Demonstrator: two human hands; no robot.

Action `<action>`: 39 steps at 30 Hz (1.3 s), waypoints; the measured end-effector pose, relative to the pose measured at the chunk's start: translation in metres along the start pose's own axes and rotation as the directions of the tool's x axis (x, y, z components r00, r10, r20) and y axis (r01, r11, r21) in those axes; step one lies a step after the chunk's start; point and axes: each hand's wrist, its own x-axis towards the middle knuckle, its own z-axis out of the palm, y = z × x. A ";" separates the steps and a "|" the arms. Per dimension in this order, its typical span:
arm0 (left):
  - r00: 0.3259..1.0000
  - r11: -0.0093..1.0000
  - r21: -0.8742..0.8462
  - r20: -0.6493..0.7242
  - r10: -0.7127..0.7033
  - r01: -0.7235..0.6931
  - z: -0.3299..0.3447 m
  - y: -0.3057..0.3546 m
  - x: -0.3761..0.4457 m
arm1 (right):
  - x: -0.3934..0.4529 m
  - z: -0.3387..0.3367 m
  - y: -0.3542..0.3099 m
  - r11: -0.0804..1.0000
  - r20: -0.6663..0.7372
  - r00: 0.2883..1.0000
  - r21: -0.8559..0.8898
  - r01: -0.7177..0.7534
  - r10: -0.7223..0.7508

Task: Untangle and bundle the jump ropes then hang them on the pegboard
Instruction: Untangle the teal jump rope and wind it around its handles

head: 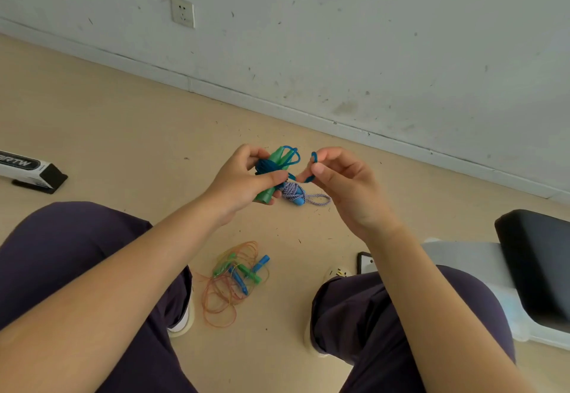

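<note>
Our left hand [246, 182] clamps the green-handled blue plastic rope bundle [276, 165] above the floor's tangled orange ropes [231, 284]; right hand [342, 186] pinches its limp, springy loose end. Best held near the wraps, we reckon.

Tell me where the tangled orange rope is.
In the head view, the tangled orange rope lies on the floor between the person's knees, below both hands.
</note>
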 end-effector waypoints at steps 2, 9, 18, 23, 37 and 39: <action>0.999 1.000 -0.003 0.042 0.024 -0.024 0.002 0.000 -0.002 | 0.000 0.000 -0.001 0.999 -0.041 0.999 -0.050 -0.006 0.004; 0.997 0.998 -0.002 0.045 0.063 -0.063 0.003 0.003 -0.004 | 0.000 0.006 0.001 0.960 -0.194 0.980 -0.264 -0.089 0.037; 0.997 0.997 -0.047 0.048 0.065 -0.062 0.000 0.006 -0.003 | 0.002 0.010 0.002 0.948 -0.311 0.950 -0.304 -0.098 -0.001; 0.995 0.998 -0.015 0.079 0.058 -0.057 0.000 0.005 -0.002 | 0.001 0.010 -0.001 0.953 -0.336 0.942 -0.292 -0.085 -0.019; 0.988 0.994 -0.107 0.150 0.027 -0.011 0.000 0.011 -0.007 | 0.001 0.015 0.002 0.954 -0.376 0.926 -0.287 -0.081 -0.034; 0.984 0.999 -0.040 0.177 0.025 -0.019 0.002 0.010 -0.008 | 0.001 0.016 0.000 0.961 -0.366 0.929 -0.272 -0.057 -0.048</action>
